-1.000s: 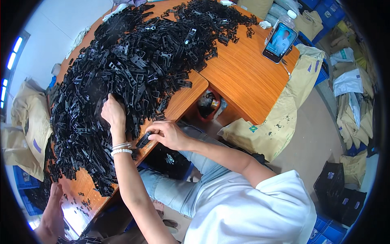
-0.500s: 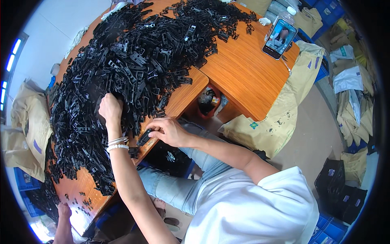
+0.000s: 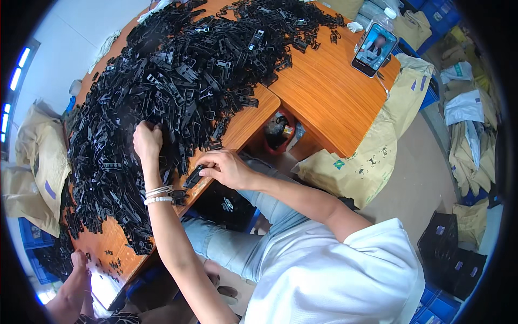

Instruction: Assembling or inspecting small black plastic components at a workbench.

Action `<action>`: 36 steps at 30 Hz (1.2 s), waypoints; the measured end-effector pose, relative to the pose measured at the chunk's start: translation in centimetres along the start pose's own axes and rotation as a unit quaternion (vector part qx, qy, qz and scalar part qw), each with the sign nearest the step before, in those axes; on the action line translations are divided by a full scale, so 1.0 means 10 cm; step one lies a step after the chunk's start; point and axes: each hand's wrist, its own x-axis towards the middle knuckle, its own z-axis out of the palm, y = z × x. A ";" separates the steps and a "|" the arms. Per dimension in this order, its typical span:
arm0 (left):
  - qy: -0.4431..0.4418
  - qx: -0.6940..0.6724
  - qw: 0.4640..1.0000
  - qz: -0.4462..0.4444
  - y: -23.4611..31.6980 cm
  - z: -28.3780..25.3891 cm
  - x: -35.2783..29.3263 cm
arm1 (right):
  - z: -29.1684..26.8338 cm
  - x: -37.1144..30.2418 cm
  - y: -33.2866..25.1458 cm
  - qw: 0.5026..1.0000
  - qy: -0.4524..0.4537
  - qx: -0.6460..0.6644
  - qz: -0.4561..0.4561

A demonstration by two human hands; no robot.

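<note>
A big heap of black plastic clip-like parts (image 3: 178, 86) covers much of the wooden table (image 3: 329, 81). My left hand (image 3: 147, 141) is closed over the near part of the heap, its fingers curled in among the pieces; what they hold, if anything, is hidden. Close to the table's front edge, my right hand (image 3: 222, 168) pinches one long black plastic clip (image 3: 194, 176) between thumb and fingers. The clip slants down toward the lower left, above the bare wood strip at the edge. A few loose black pieces (image 3: 178, 197) lie beside my left wrist.
A phone (image 3: 373, 49) leans upright at the table's right, before a clear bottle (image 3: 386, 19). Another person's hand (image 3: 80, 260) rests near scattered small pieces at the lower left. Tan sacks (image 3: 40, 156) flank the table, and black crates (image 3: 450, 254) stand at the right.
My left hand stays at the heap with its fingers turned slightly. My right hand keeps the clip, shifted a little upward. The other person's forearm has come further into view.
</note>
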 end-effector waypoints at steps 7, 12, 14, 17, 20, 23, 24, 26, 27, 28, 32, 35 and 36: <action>-0.021 -0.268 0.963 -0.026 -0.03 -0.06 -0.06 | -0.01 -0.01 0.02 1.000 -0.004 -0.006 0.000; -0.022 -0.388 0.921 -0.029 -0.09 -0.22 -0.07 | 0.01 -0.01 0.02 1.000 0.002 0.001 -0.012; -0.013 -0.393 0.919 -0.046 -0.10 -0.29 -0.07 | 0.00 -0.02 0.01 1.000 -0.002 0.002 -0.001; 0.013 -0.425 0.901 -0.082 -0.14 -0.37 -0.10 | 0.02 -0.01 0.01 1.000 -0.002 0.006 -0.011; 0.052 -0.461 0.877 -0.124 -0.20 -0.48 -0.17 | 0.03 -0.02 -0.01 1.000 -0.005 -0.001 -0.020; 0.072 -0.541 0.827 -0.133 -0.20 -0.52 -0.32 | 0.02 -0.03 -0.01 0.999 -0.010 0.043 0.026; 0.072 -0.592 0.792 -0.135 -0.20 -0.51 -0.36 | -0.01 -0.03 -0.04 0.998 -0.017 0.044 0.033; 0.041 -0.658 0.742 -0.124 -0.24 -0.46 -0.48 | -0.04 -0.06 -0.02 0.997 -0.022 0.056 0.041; 0.025 -0.680 0.721 -0.130 -0.26 -0.46 -0.57 | -0.03 -0.07 0.01 0.993 -0.007 0.114 0.038; 0.009 -0.702 0.699 -0.135 -0.27 -0.46 -0.65 | -0.01 -0.08 0.05 0.985 0.008 0.171 0.036; -0.013 -0.751 0.645 -0.139 -0.29 -0.46 -0.98 | -0.15 -0.16 -0.08 0.950 -0.027 0.276 0.145; -0.038 -0.783 0.603 -0.149 -0.24 -0.45 -1.16 | -0.18 -0.22 -0.16 0.945 -0.033 0.301 0.127; -0.044 -0.789 0.594 -0.152 -0.21 -0.44 -1.24 | -0.20 -0.24 -0.25 0.943 -0.036 0.312 0.112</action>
